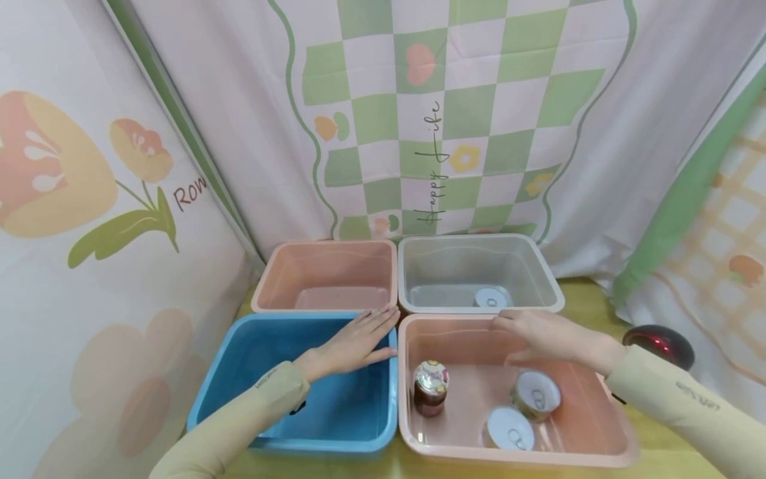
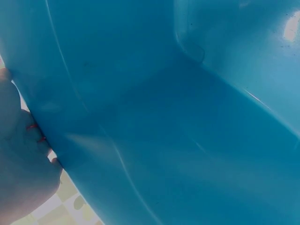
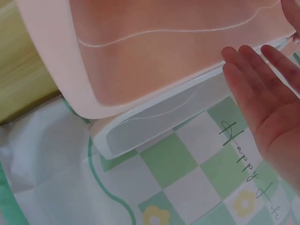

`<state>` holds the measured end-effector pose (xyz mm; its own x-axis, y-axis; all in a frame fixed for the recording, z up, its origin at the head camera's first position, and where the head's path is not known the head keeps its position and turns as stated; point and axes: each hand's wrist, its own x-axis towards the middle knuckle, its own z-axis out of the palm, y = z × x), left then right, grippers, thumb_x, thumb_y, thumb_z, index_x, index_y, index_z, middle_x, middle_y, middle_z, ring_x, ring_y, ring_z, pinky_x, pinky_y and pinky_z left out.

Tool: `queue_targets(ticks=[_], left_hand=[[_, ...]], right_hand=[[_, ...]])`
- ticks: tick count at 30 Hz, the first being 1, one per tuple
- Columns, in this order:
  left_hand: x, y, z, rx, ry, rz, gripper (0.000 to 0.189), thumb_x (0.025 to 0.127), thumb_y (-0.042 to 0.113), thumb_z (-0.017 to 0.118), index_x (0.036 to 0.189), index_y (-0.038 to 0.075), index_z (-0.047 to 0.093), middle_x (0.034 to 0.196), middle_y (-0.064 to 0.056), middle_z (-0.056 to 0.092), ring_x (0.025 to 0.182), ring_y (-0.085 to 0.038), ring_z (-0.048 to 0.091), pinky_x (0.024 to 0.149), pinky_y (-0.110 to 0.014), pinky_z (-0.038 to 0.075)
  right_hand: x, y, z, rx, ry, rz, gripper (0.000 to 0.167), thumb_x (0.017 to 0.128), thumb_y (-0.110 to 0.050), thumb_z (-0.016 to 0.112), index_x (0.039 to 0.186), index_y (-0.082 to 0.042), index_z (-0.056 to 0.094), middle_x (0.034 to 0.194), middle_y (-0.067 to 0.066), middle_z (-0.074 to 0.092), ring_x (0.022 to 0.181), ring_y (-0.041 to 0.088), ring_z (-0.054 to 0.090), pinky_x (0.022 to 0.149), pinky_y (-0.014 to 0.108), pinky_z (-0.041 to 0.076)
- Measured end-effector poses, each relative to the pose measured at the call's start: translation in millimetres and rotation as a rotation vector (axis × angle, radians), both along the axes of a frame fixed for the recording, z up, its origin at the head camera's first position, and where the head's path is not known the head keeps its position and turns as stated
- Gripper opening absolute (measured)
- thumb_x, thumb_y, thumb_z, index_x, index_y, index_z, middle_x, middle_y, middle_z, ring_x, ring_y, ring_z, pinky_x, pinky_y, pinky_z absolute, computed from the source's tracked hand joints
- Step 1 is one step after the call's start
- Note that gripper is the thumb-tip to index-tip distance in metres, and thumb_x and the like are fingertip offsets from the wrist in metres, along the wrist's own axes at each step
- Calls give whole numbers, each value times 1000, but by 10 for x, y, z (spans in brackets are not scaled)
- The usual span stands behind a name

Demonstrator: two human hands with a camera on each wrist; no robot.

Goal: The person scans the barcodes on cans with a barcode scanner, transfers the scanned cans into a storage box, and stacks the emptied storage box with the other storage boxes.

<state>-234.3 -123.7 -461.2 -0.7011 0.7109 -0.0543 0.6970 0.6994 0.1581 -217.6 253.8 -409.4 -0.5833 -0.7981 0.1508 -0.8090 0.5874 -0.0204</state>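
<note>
My left hand [image 1: 354, 342] lies over the blue bin [image 1: 317, 444], fingers straight, fingertips right at its back right corner; in the left wrist view its fingers show at the bin's edge. Over the far rim of the front pink bin [image 1: 514, 456] hovers my right hand [image 1: 543, 338]. Its palm is bare in the right wrist view, fingers relaxed. Inside that pink bin, a jar [image 1: 431, 389] with dark contents and a patterned lid stands at the left. Two cans, a nearer one [image 1: 509, 429] and a farther one [image 1: 537, 395], have white pull-ring lids.
Behind stand another pink bin [image 1: 326, 276] at left and a grey bin [image 1: 473, 240] at right, with one white-lidded can [image 1: 492, 298] in the grey one. A black device [image 1: 659, 344] with a red glow sits at the right. Printed curtains [image 1: 467, 120] hang close behind.
</note>
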Motion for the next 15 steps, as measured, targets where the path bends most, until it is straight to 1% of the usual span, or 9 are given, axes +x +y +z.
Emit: queue_targets(ticks=[2,5,8,9,11,15], left_hand=[[-1,2,3,3,-7,0,76,103,56,38,160,15,12,169,-1,12,157,-18,10,129,-44,16],[-2,4,4,7,-13,-1,76,103,56,38,160,15,12,169,-1,12,157,-19,10,129,-44,15],[-6,5,4,5,-5,-3,76,103,56,38,160,14,12,169,-1,12,157,-19,10,129,-45,16],[-9,5,-1,4,-1,-4,76,103,56,38,160,14,12,169,-1,13,157,-20,11,129,-45,17],[-9,3,3,3,5,-8,76,103,55,38,160,14,13,169,-2,13,157,-21,12,128,-46,18],[-10,2,13,0,-4,-9,75,103,54,39,160,13,12,169,-4,12,157,-24,13,128,-47,19]], right_hand=[[22,-4,-12,29,28,6,52,70,-32,87,114,-12,67,99,0,66,81,15,66,64,27,57],[46,-11,-31,65,64,25,54,72,-37,86,114,-10,67,99,2,68,80,15,66,64,28,57],[62,-12,-69,66,59,63,54,74,-39,83,113,-6,66,98,4,70,81,18,67,70,32,59],[74,-9,-85,62,47,72,55,75,-38,83,114,-3,66,100,7,72,84,21,68,74,35,60],[97,0,-121,56,5,69,57,76,-38,82,116,-1,66,104,12,72,89,26,69,77,40,60],[150,12,-204,64,-95,28,62,77,-40,82,121,0,65,115,20,70,100,35,69,80,46,60]])
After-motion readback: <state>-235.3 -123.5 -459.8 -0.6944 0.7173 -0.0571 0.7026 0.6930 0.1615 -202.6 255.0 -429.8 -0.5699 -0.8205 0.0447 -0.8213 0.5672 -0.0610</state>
